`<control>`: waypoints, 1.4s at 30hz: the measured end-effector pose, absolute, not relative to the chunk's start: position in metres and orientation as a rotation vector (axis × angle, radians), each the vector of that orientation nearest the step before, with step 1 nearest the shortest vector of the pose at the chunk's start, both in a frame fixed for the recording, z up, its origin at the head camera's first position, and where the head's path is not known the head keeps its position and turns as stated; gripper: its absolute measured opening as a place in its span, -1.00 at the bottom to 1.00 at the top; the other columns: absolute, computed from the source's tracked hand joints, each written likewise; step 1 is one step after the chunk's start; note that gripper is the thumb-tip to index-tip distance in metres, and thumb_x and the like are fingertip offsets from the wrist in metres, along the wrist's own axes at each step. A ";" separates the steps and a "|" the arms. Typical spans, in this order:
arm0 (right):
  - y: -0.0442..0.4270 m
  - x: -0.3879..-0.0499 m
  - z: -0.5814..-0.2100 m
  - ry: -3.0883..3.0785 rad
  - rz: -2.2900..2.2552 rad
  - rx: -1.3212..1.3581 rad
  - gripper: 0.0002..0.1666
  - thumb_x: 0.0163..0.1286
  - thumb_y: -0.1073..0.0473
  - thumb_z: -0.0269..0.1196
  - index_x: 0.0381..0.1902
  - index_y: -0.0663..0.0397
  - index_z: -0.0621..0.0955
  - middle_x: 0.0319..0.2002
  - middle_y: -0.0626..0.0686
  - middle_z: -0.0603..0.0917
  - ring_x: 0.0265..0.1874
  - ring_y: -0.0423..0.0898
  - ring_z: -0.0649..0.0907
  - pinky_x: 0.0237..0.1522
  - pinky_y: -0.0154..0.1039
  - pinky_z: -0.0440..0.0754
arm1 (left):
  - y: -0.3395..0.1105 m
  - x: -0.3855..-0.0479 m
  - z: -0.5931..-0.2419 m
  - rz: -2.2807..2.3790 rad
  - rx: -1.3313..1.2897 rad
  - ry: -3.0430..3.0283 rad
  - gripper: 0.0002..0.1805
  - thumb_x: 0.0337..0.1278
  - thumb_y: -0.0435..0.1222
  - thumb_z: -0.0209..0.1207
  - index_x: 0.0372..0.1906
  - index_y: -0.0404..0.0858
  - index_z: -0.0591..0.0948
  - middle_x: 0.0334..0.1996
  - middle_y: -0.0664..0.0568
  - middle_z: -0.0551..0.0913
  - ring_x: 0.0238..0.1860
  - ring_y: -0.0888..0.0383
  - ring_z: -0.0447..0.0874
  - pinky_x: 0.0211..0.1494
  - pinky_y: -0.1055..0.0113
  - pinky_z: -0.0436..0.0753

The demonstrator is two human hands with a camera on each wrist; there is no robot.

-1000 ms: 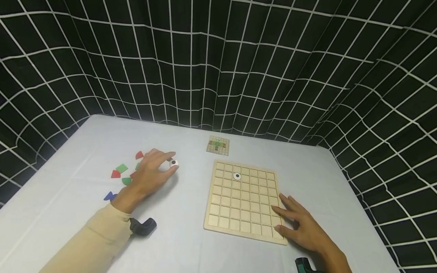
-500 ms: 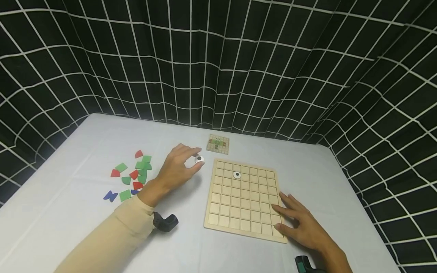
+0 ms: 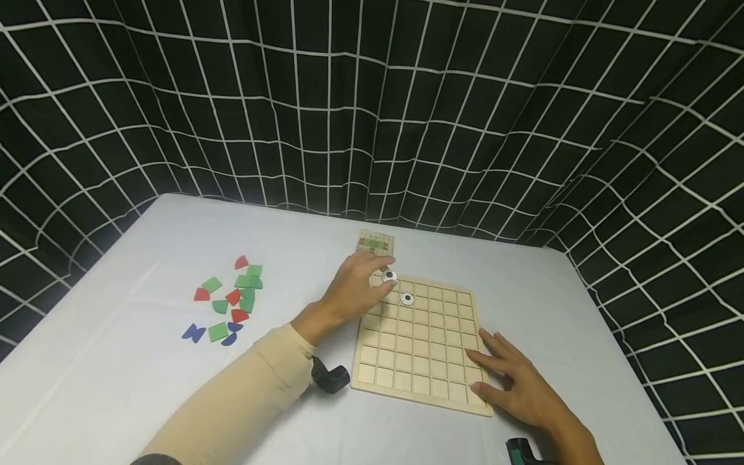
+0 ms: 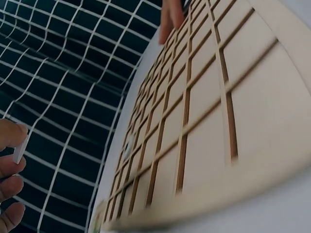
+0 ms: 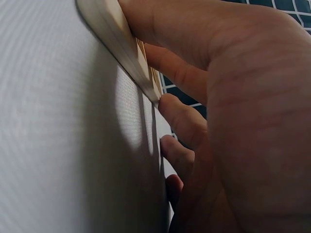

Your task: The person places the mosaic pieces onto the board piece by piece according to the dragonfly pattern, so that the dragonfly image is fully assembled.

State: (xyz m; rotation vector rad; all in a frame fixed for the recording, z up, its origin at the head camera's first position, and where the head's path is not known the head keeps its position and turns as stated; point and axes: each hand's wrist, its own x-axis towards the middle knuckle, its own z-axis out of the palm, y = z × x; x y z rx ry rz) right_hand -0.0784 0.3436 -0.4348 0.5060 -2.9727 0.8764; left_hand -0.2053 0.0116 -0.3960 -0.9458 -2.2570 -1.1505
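My left hand (image 3: 353, 287) pinches a white disc (image 3: 389, 276) with a black dot, like an eye, between thumb and index finger. It hovers over the upper left corner of a pale wooden grid board (image 3: 421, 367). Seen edge-on in the left wrist view, the disc (image 4: 20, 149) is clear of the board. A second eye disc (image 3: 407, 299) lies in a cell near the board's top. At the board's right edge rests my right hand (image 3: 520, 384), fingers spread and relaxed. In the right wrist view, its thumb (image 5: 160, 22) touches the wooden rim.
Left on the white tablecloth lie several loose flat pieces: green ones (image 3: 218, 332), red ones (image 3: 239, 315) and blue ones (image 3: 229, 339). A small picture card (image 3: 376, 241) with a coloured figure on a grid lies behind the board, partly covered by the left hand. Black gridded curtains (image 3: 325, 116) surround the table.
My left hand has carried the eye disc rightward from beside the loose pieces to over the board's upper left. The loose pieces are uncovered now. My right hand has stayed put.
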 end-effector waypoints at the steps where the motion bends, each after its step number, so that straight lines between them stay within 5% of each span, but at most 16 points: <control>1: 0.344 -0.078 -0.435 -2.973 0.877 0.506 -0.39 0.15 -0.05 0.50 0.17 -0.03 0.69 0.46 0.19 0.34 0.43 0.43 0.17 0.16 0.58 0.13 | 0.016 -0.206 -0.397 -1.157 -0.955 -2.267 -0.61 0.07 -0.38 0.40 0.04 -0.39 0.67 -0.14 -0.12 0.73 -0.02 -0.03 0.65 0.16 0.14 0.55; 7: 0.344 -0.079 -0.435 -2.992 0.887 0.476 -0.38 0.15 -0.07 0.50 0.17 -0.04 0.69 0.47 0.18 0.32 0.44 0.41 0.15 0.18 0.57 0.10 | 0.040 -0.210 -0.402 -1.206 -0.972 -2.342 -0.62 0.12 -0.37 0.37 0.06 -0.37 0.66 -0.18 -0.08 0.73 -0.01 0.00 0.66 0.31 0.12 0.45; 15: 0.343 -0.079 -0.434 -2.981 0.876 0.487 -0.39 0.15 -0.07 0.50 0.16 -0.01 0.70 0.46 0.20 0.33 0.42 0.44 0.16 0.17 0.57 0.12 | 0.063 -0.214 -0.412 -1.249 -0.950 -2.476 -0.62 0.15 -0.34 0.37 0.09 -0.32 0.67 -0.13 -0.07 0.74 -0.09 0.08 0.59 -0.01 0.31 0.56; 25: 0.344 -0.079 -0.435 -2.975 0.918 0.500 -0.39 0.16 -0.07 0.50 0.17 -0.05 0.69 0.47 0.19 0.33 0.43 0.44 0.14 0.16 0.58 0.11 | 0.081 -0.215 -0.421 -1.157 -0.897 -2.640 -0.64 0.18 -0.28 0.35 0.09 -0.23 0.70 -0.08 0.05 0.75 -0.11 0.17 0.53 0.04 0.23 0.45; 36: 0.342 -0.079 -0.434 -2.994 0.917 0.459 -0.38 0.15 -0.09 0.49 0.17 -0.04 0.69 0.47 0.19 0.32 0.44 0.43 0.13 0.19 0.58 0.08 | 0.086 -0.216 -0.437 -1.029 -0.907 -2.700 -0.70 0.17 -0.25 0.34 0.02 -0.16 0.74 -0.36 0.18 0.70 -0.27 0.24 0.44 -0.07 0.26 0.36; 42: 0.342 -0.080 -0.434 -2.998 0.891 0.451 -0.37 0.15 -0.10 0.49 0.16 -0.02 0.70 0.46 0.20 0.33 0.43 0.43 0.15 0.19 0.57 0.09 | 0.087 -0.214 -0.441 -1.006 -0.876 -2.719 -0.72 0.20 -0.21 0.33 0.01 -0.12 0.74 -0.35 0.22 0.68 -0.24 0.25 0.42 -0.05 0.23 0.30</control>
